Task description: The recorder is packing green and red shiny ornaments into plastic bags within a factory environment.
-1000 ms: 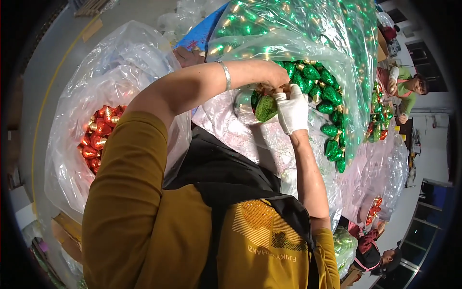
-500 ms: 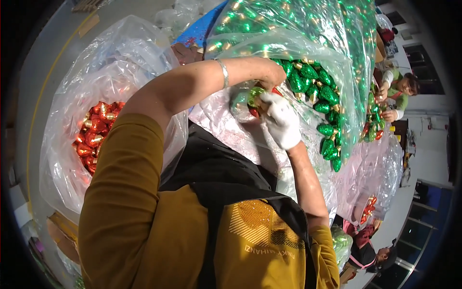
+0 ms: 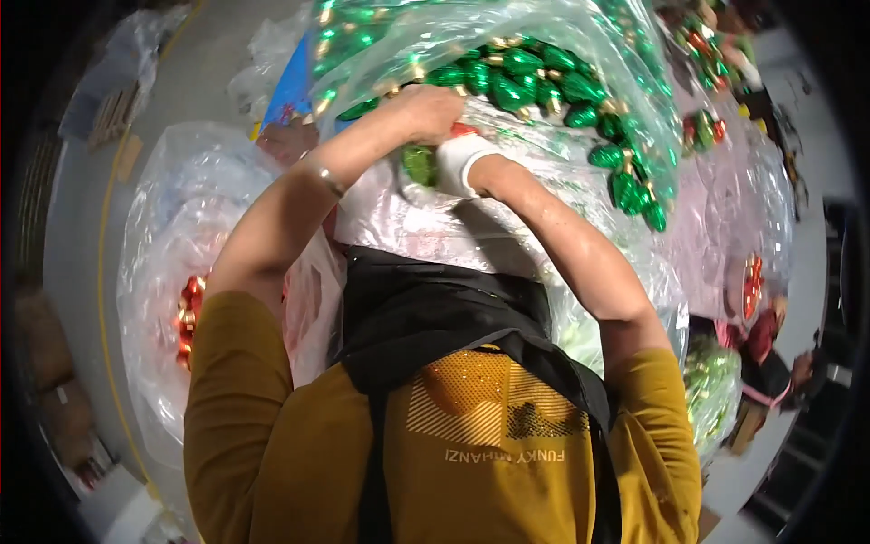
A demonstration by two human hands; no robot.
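Observation:
My left hand (image 3: 431,112), bare, curls at the near edge of several glittery green bulb-shaped ornaments (image 3: 521,91). Its fingertips are hidden, so what it grips cannot be made out. Against it, my right hand (image 3: 460,165), in a white glove, is bent closed round a small bunch of bulb ornaments. A lime-green ornament (image 3: 419,166) shows on the near left of the glove, with clear plastic about it. Something red (image 3: 464,131) peeks out between the two hands. The right fingers are mostly covered by the glove's back and the left hand.
Green ornaments spill from a large clear plastic bag (image 3: 625,45) over the plastic-covered worktop (image 3: 399,218). To my left stands a clear bag (image 3: 163,272) with red ornaments (image 3: 188,317). Red ornaments (image 3: 752,286) lie on the right-hand table, and a person (image 3: 770,363) is beyond it.
The view has swung, so the table and bags sit differently in it. My hands stay together, now farther left in view; the right wrist has turned and its forearm slants inward more.

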